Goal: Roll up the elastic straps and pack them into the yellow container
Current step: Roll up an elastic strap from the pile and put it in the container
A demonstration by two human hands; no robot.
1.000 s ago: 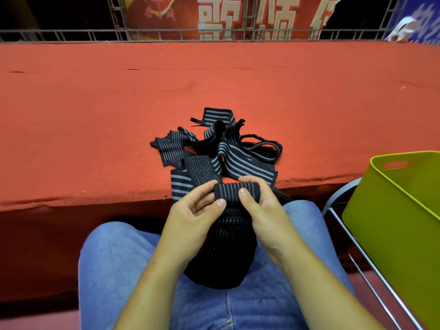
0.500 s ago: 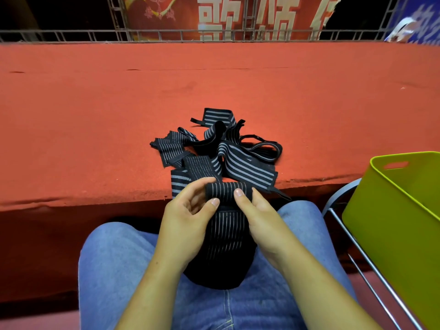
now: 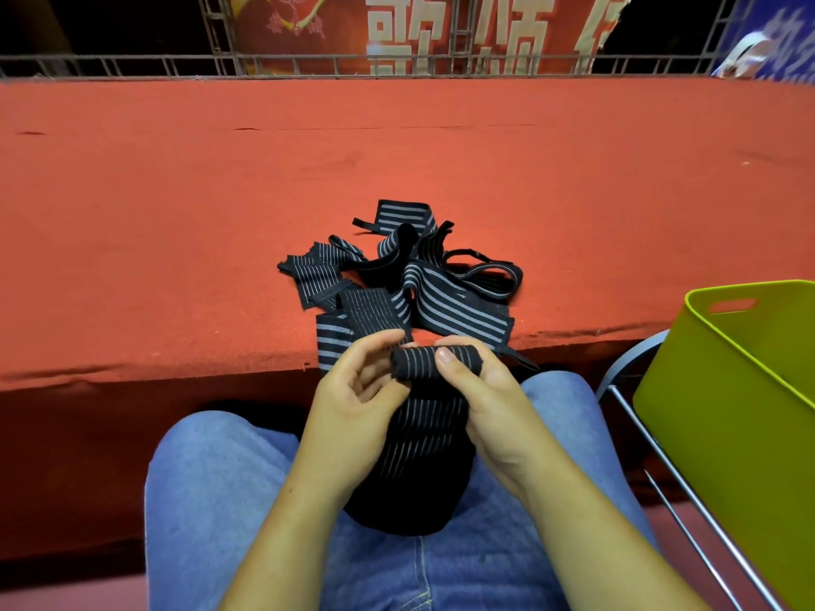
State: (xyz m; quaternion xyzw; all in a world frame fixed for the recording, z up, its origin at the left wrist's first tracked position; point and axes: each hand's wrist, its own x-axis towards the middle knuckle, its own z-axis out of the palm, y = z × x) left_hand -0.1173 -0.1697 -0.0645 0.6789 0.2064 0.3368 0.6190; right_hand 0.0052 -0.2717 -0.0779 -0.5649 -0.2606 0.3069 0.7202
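Head view: right hand [image 3: 489,412] pinches the soft strap roll [image 3: 423,363], left hand [image 3: 353,416] seemingly curled round its end; loosened, the elastic would likely unwind.

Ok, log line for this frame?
mid-roll; left hand, right hand pinch strap roll; loose straps on red ledge; yellow container at right

Table [image 3: 176,191] lies wide open left and right of the pile [image 3: 410,284] dead ahead; strap [image 3: 419,425] drapes down my lap, filling the middle; bin [image 3: 727,412] at my right gapes open on top; chair frame [image 3: 628,363] runs just beside it.
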